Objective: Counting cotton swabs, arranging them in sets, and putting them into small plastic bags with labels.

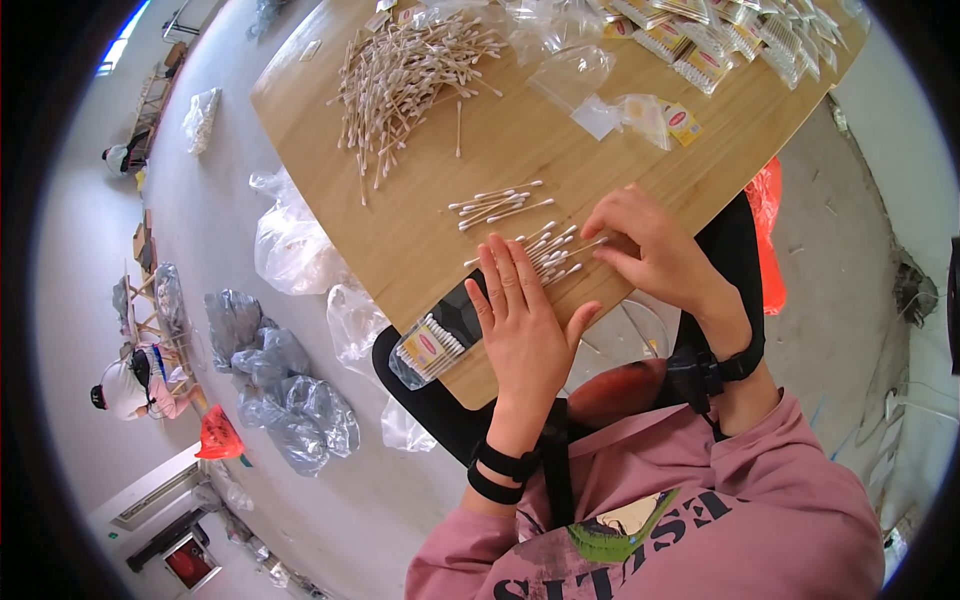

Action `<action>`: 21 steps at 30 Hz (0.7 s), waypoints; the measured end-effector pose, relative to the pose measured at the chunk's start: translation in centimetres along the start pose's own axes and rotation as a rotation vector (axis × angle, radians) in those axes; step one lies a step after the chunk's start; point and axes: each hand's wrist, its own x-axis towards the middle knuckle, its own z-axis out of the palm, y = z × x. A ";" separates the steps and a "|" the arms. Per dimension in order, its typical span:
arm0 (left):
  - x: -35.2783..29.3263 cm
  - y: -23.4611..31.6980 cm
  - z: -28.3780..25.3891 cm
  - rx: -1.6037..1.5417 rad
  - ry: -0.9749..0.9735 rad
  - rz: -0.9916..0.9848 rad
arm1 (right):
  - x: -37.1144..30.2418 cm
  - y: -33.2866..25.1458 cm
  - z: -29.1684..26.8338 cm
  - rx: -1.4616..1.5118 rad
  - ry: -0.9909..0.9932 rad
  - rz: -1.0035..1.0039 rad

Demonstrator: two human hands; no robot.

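My left hand (522, 310) lies flat near the table's front corner, fingers stretched out, its fingertips over one side of a small spread of cotton swabs (550, 252). From the other side my right hand (650, 250) reaches in, thumb and forefinger pinched around the end of a single swab. A few more swabs (500, 204) lie in a loose bunch just beyond. Left of my left hand, a clear packet of cotton swabs (430, 347) with a yellow label rests at the table edge, beside a dark flat piece (460, 305) partly hidden by the hand.
A big heap of loose swabs (400, 80) covers the far left of the wooden table (560, 140). Filled packets (710, 45) pile up far right, near clear empty bags (572, 75) and a yellow card (680, 122). Plastic bags (290, 390) sit on the floor at left; a red bag (768, 240) hangs right.
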 end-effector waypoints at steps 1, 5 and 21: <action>-0.1 0.0 0.2 -0.011 -0.004 0.015 | 0.0 0.2 0.0 -0.059 -0.012 -0.044; 0.2 -0.1 0.3 -0.019 -0.016 0.040 | 0.0 0.2 -0.7 -0.187 -0.058 -0.045; -0.4 -2.5 -2.2 -0.453 0.052 -0.005 | -0.7 -2.5 1.6 -0.279 -0.169 -0.175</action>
